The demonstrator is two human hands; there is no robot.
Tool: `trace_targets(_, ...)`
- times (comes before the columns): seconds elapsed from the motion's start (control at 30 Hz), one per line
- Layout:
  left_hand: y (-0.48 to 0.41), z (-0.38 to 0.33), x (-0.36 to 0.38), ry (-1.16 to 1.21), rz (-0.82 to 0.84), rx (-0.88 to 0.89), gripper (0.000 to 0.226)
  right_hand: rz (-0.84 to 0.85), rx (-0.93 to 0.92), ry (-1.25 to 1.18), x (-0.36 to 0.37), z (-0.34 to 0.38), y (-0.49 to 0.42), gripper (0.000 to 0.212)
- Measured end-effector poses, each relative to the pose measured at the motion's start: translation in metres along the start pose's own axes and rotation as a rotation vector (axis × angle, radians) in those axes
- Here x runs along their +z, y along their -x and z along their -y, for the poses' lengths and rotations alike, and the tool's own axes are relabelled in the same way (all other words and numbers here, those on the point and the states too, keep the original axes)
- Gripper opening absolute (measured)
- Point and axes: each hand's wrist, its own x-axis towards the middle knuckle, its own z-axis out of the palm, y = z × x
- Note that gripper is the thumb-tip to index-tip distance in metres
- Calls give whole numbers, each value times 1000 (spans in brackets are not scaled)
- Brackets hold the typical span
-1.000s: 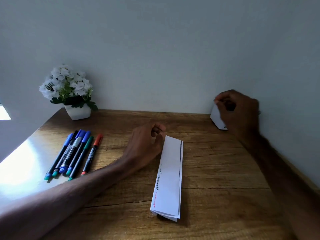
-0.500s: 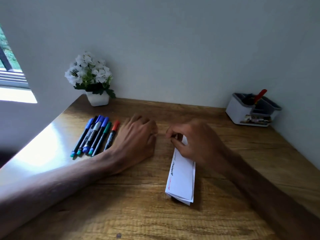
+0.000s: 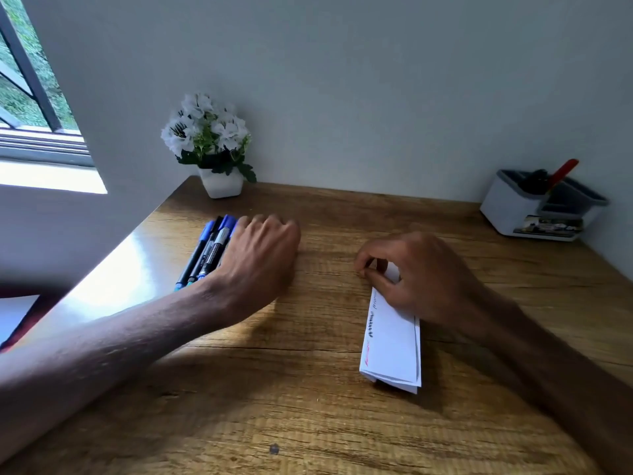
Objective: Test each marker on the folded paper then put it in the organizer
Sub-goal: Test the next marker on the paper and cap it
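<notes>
Left grip (image 3: 260,262) slid onto the markers (image 3: 214,248) — curled (hold unclear); right grip (image 3: 421,272) still pinches folded paper (image 3: 394,341).

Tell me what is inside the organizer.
A red marker leans out of the organizer, beside a dark item; its walls hide the compartment bottoms.

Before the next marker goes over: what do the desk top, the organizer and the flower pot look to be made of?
The desk top looks like wood or wood-look laminate: brown grain lines, semi-gloss, with window glare on its left side. The organizer is likely moulded plastic, with smooth white walls and a grey rim. The flower pot is white and smooth, ceramic or plastic; I cannot tell which.
</notes>
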Motion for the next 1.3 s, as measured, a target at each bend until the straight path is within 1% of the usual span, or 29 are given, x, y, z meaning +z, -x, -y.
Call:
trace_targets(0.07,1,-3,0,92,-3,46,12,7,6,-6,0,-1,0,15)
trace_targets(0.17,1,-3,4,242,-22,42,11,16,22,-18,0,-3,1,17)
trace_targets(0.23,-2,-3,5,383,-19,-8,22,15,33,-15,-1,-4,1,17)
trace_targets(0.3,-6,-5,2,545,17,-95,34,15,39,-8,-2,-3,1,16)
trace_targets(0.33,-8,-6,0,620,30,-141,37,10,38,-5,-3,-2,1,16)
trace_targets(0.43,-13,-6,-3,851,74,-232,36,-24,47,7,-5,0,1,17)
trace_targets(0.5,-13,-4,-4,1048,133,-250,30,-47,52,10,-6,0,1,18)
trace_targets(0.57,-13,-5,-7,1237,201,-269,29,-87,45,-7,-7,1,2,17)
trace_targets(0.67,-12,-7,-10,1450,253,-288,42,-175,55,-123,-10,6,2,12)
trace_targets(0.73,-12,-8,-11,1589,252,-288,52,-227,81,-230,-10,11,1,9)
trace_targets(0.77,-11,-9,-12,1654,241,-288,54,-241,100,-285,-10,15,1,10)
trace_targets(0.83,-11,-12,-13,1739,205,-275,50,-236,159,-422,-11,20,0,17)
trace_targets(0.93,-8,-16,-10,1777,155,-228,37,-164,236,-676,-14,24,-1,24)
trace_targets(1.0,-6,-18,-7,1754,120,-199,30,-112,241,-751,-18,21,-1,19)
trace_targets(1.07,-5,-19,-5,1694,79,-154,27,-84,211,-685,-23,12,-1,14)
trace_targets(1.2,-2,-25,0,1467,-1,-47,25,-23,145,-349,-32,-5,-2,13)
trace_targets(1.3,2,-29,3,1358,-6,-38,22,32,103,-307,-30,-7,-2,17)
